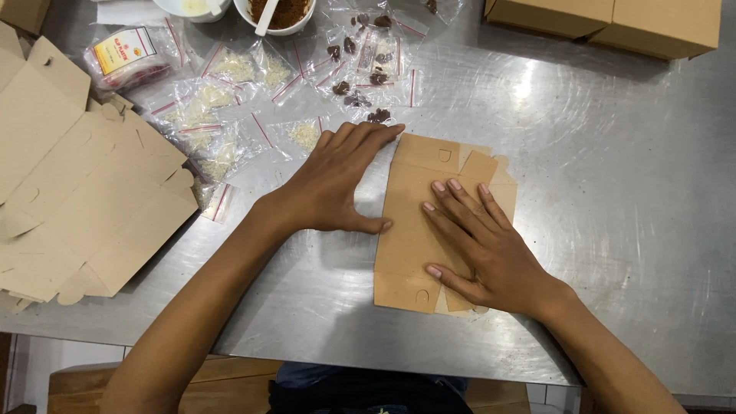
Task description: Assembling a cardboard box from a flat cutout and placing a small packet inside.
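I press my right hand (491, 245) flat, fingers spread, on the folded brown cardboard box (418, 222) lying on the shiny metal table (613, 192). My left hand (337, 188) lies open beside the box, thumb touching its edge. Little clear bags (230, 100) sit beyond my left hand, flat cardboard sheets (84, 192) farther left.

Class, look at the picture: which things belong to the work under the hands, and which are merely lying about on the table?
In hand:
flat box
left hand, at its edge
right hand, flat on it

Lying about:
cardboard stack
sachets
bowls
closed boxes
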